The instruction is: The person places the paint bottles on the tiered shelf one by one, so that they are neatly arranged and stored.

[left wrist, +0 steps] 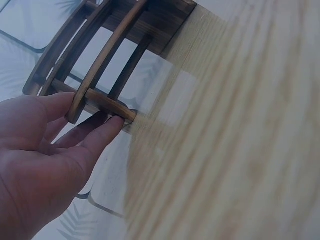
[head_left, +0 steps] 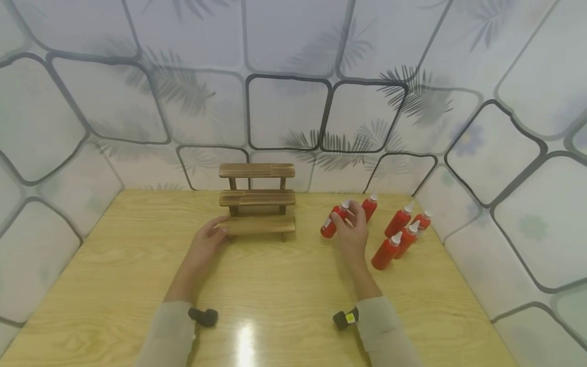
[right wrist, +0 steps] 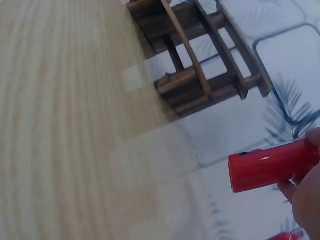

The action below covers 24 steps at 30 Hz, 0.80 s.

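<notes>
Nearest in the head view are the left sleeve (head_left: 167, 334) and right sleeve (head_left: 387, 331), both cut off below, with a dark device on each wrist. The table (head_left: 275, 285) runs out of frame, its front edge unseen. Near the middle of its back edge stands a three-tier wooden rack (head_left: 257, 198); the left hand (head_left: 208, 242) grips the left end of its lowest board, fingers partly hidden. Toward the back right corner, the right hand (head_left: 353, 232) curls round the upper part of a red bottle (head_left: 330, 228), covering some of it. Five other red bottles (head_left: 397, 223) stand nearby toward the right edge, some overlapping; one is partly hidden behind the right hand.

In the left wrist view, the left thumb and fingers pinch the board's end beside a leg; the rack's far end is cut off above.

In the right wrist view, the right hand is cropped at the side. The held bottle's base shows against the wall, clear of the tabletop, its cap out of frame. A red shape at the bottom is too cropped to identify.
</notes>
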Motion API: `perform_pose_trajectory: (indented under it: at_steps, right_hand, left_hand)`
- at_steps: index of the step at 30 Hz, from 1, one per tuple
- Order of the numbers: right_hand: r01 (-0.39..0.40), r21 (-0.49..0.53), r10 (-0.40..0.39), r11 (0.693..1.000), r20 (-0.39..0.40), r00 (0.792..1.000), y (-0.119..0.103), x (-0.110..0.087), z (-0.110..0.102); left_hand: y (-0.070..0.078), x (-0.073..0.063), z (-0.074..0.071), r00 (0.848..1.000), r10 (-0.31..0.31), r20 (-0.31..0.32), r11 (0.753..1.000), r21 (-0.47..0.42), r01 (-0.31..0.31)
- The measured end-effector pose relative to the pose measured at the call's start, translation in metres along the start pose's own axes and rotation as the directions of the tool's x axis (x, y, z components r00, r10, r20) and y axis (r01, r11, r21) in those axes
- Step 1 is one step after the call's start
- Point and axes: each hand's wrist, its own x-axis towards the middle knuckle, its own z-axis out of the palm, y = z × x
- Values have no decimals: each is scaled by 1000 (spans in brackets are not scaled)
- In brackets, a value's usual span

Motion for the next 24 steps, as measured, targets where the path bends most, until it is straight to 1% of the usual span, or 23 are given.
perform_pose_trajectory:
  at_steps: [4, 7, 12, 17, 24]
  right_hand:
    - [31, 18, -32, 999, 59, 998, -14, 4, 14]
    - [39, 29, -41, 999, 95, 995, -24, 7, 24]
    - [62, 44, -67, 997, 143, 987, -38, 13, 47]
    - [85, 62, -96, 994, 185, 978, -51, 18, 69]
    - [123, 88, -140, 988, 220, 965, -69, 24, 95]
  left_hand:
    - [0, 0, 0, 1000, -13, 2, 1000, -20, 13]
    - [0, -1, 1, 1000, -27, 1, 999, -37, 27]
    - [0, -1, 0, 999, -32, -8, 999, -29, 32]
    - [-3, 1, -2, 1000, -23, -4, 1000, -22, 23]
    - [-5, 2, -2, 1000, -19, 3, 999, -49, 19]
